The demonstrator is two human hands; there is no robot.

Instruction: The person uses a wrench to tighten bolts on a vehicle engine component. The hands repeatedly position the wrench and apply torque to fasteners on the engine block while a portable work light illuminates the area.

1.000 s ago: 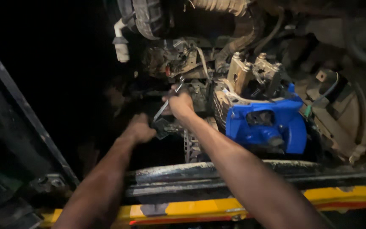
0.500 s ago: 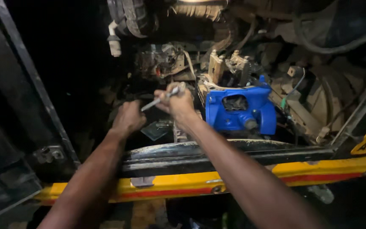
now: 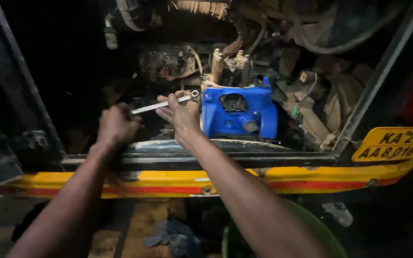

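— Where's the spanner [image 3: 164, 104]?
— Slanting between both hands. Left hand [image 3: 116, 125] fingers curl tight around its handle end; right hand [image 3: 181, 114] fingers press on the shaft.
— And the ring end?
— Just past the right fingers, beside the blue engine block [image 3: 239, 114].

**Setting: Vehicle Repair Workshop**

An open engine bay is showing a blue engine block [image 3: 239, 112], grimy hoses [image 3: 311, 43] and loose wiring. A yellow bumper with a red stripe [image 3: 178, 184] is running across the view, with a yellow number plate [image 3: 394, 143] hanging at its right end. A spanner [image 3: 164, 103] is lying across the hands. Rags [image 3: 168, 236] are lying on the dirty floor below.
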